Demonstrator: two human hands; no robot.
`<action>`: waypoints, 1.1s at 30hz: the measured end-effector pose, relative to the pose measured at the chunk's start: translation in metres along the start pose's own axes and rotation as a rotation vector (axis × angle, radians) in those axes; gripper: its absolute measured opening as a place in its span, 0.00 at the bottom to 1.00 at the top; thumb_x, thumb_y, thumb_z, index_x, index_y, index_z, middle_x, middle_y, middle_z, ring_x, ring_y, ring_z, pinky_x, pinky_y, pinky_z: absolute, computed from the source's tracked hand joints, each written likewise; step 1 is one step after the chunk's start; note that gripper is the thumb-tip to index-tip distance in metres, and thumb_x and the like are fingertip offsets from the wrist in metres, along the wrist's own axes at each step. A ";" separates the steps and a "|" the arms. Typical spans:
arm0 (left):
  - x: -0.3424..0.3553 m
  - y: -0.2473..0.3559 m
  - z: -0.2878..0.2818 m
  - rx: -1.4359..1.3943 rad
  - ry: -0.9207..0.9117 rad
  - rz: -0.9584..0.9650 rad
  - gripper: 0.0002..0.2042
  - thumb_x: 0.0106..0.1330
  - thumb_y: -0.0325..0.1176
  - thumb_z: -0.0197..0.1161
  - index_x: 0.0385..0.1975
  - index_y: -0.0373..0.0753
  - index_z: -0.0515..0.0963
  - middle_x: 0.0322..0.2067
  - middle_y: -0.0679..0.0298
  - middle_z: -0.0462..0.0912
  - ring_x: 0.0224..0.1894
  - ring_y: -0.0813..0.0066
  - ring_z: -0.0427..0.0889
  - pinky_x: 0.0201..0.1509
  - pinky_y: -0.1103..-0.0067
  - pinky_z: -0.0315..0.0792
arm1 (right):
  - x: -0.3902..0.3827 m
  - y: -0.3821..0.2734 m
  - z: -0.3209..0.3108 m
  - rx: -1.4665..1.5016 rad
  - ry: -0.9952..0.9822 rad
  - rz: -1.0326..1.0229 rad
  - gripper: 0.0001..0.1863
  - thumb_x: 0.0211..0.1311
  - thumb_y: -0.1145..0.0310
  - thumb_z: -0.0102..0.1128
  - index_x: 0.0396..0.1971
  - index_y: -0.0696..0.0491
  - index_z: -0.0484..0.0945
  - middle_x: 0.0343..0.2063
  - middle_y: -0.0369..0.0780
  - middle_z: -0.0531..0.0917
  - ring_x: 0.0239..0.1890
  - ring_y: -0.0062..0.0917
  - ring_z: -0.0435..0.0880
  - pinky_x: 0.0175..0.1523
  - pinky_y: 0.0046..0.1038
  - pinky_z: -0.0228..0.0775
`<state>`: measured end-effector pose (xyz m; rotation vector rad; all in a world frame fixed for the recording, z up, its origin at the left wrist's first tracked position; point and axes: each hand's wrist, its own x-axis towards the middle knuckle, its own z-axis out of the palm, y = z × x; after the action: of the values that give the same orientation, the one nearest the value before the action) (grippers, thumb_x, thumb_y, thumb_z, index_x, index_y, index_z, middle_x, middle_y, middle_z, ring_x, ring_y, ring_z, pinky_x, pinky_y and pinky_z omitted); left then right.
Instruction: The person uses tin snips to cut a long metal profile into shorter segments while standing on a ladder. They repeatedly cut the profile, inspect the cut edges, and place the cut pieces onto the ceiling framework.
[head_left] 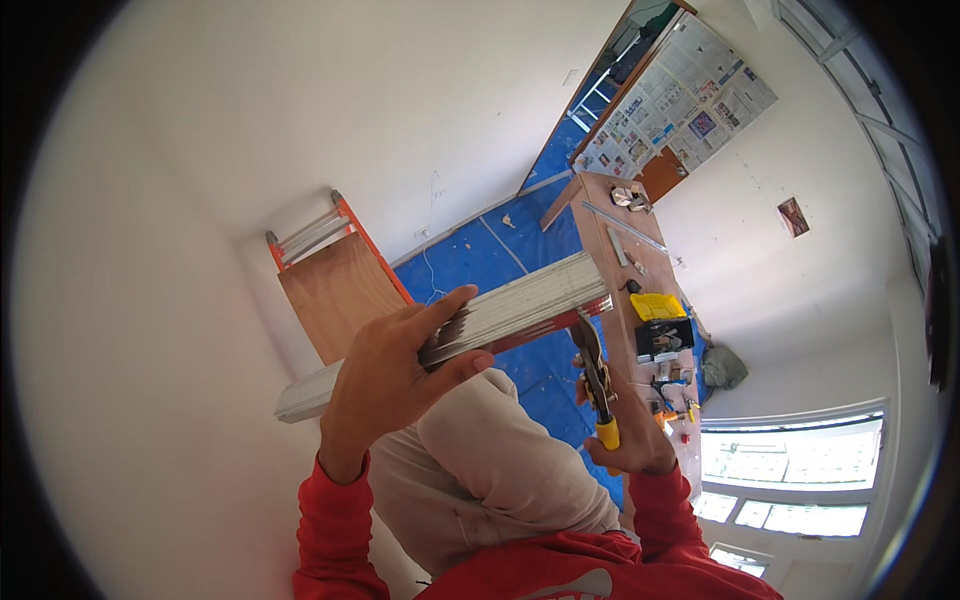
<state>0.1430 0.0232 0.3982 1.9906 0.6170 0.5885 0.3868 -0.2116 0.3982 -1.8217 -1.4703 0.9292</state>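
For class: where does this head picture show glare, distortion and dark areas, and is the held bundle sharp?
Head view: glare washes out the lower-right window; head view: black fisheye vignetting fills the corners, and that window's frame bows; head view: edges in the bundle of strips held by the left hand look fairly sharp.

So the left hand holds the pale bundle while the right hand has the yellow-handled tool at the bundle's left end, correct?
Not quite: in the head view, the right hand holds the yellow-handled tool at the right end of the pale bundle. The left hand does hold it.
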 end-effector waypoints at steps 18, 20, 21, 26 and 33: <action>0.001 -0.005 -0.001 0.027 0.018 0.047 0.38 0.65 0.58 0.73 0.65 0.33 0.78 0.36 0.52 0.88 0.32 0.65 0.88 0.41 0.73 0.80 | 0.002 0.000 -0.001 0.016 -0.012 -0.005 0.55 0.42 0.68 0.70 0.76 0.57 0.57 0.51 0.45 0.82 0.48 0.35 0.82 0.59 0.37 0.75; 0.000 -0.006 -0.001 0.020 0.015 0.041 0.37 0.65 0.57 0.74 0.65 0.34 0.78 0.36 0.51 0.88 0.32 0.63 0.87 0.42 0.71 0.79 | 0.002 0.001 -0.001 0.015 -0.013 -0.013 0.54 0.43 0.68 0.70 0.75 0.57 0.57 0.51 0.45 0.82 0.48 0.35 0.83 0.59 0.37 0.75; 0.000 -0.006 -0.001 0.017 0.011 0.034 0.36 0.65 0.56 0.74 0.65 0.35 0.79 0.36 0.50 0.88 0.33 0.60 0.87 0.42 0.70 0.78 | 0.002 0.001 0.000 0.021 -0.010 -0.016 0.54 0.43 0.68 0.70 0.75 0.57 0.58 0.50 0.45 0.82 0.47 0.36 0.83 0.58 0.37 0.75; 0.003 -0.005 -0.002 0.062 -0.010 0.045 0.35 0.66 0.56 0.73 0.64 0.33 0.79 0.35 0.51 0.88 0.32 0.64 0.88 0.41 0.72 0.79 | 0.000 0.003 0.008 0.016 0.022 0.021 0.45 0.45 0.68 0.71 0.68 0.58 0.64 0.42 0.44 0.83 0.40 0.36 0.84 0.50 0.37 0.77; 0.005 -0.001 -0.004 0.113 -0.072 0.021 0.33 0.66 0.54 0.74 0.61 0.33 0.80 0.31 0.52 0.86 0.31 0.60 0.84 0.41 0.70 0.77 | -0.009 0.012 0.029 0.126 0.096 0.085 0.34 0.48 0.70 0.71 0.58 0.59 0.71 0.31 0.40 0.80 0.32 0.29 0.82 0.42 0.31 0.76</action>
<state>0.1441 0.0293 0.3993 2.1171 0.5968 0.5016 0.3684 -0.2213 0.3739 -1.8214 -1.2564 0.9403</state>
